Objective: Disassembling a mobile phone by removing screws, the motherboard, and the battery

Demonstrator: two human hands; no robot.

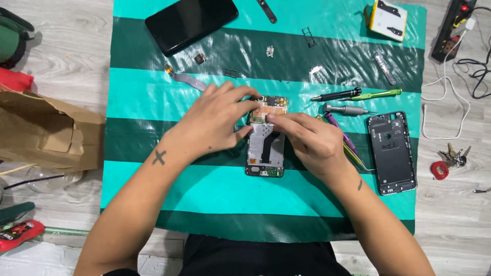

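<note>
An opened phone frame [265, 153] with its circuit board [272, 106] exposed lies in the middle of a green striped mat [153, 97]. My left hand [212, 120] rests on the phone's upper left side, fingertips on the board's top edge. My right hand [309, 138] pinches at the board from the right, thumb and forefinger pressed on it. Whether a small part sits between those fingers is hidden.
A black phone screen [190, 21] lies at the mat's top left, a back cover [392, 152] at the right. Screwdrivers [337, 95] and pry tools [378, 94] lie right of the phone. Small parts [200, 58], a flex cable [186, 79], a yellow box [387, 18], keys [455, 156], a power strip [452, 28], a paper bag [46, 130].
</note>
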